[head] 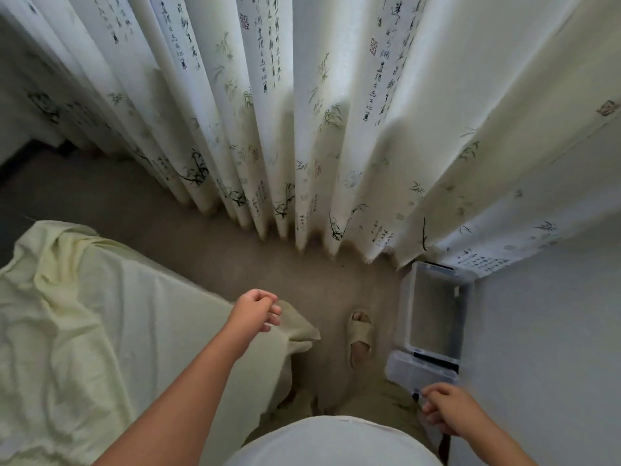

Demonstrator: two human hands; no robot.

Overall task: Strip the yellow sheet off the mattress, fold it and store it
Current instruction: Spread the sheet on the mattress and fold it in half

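Note:
The pale yellow sheet point(67, 314) lies rumpled over the mattress at the lower left, its far corner bunched and lifted. The near corner of the mattress point(299, 327) points toward the floor in the middle. My left hand point(255, 312) hovers over that near corner with fingers loosely curled, holding nothing that I can see. My right hand point(447, 412) is at the lower right, fingers loosely curled, next to the lid of a clear plastic storage box point(437, 314). The box stands open and looks empty.
A long white curtain point(302, 112) with bamboo and calligraphy prints hangs ahead, reaching the beige carpet point(255, 257). A white wall point(544, 331) runs along the right. My foot in a beige slipper point(360, 334) stands between mattress and box.

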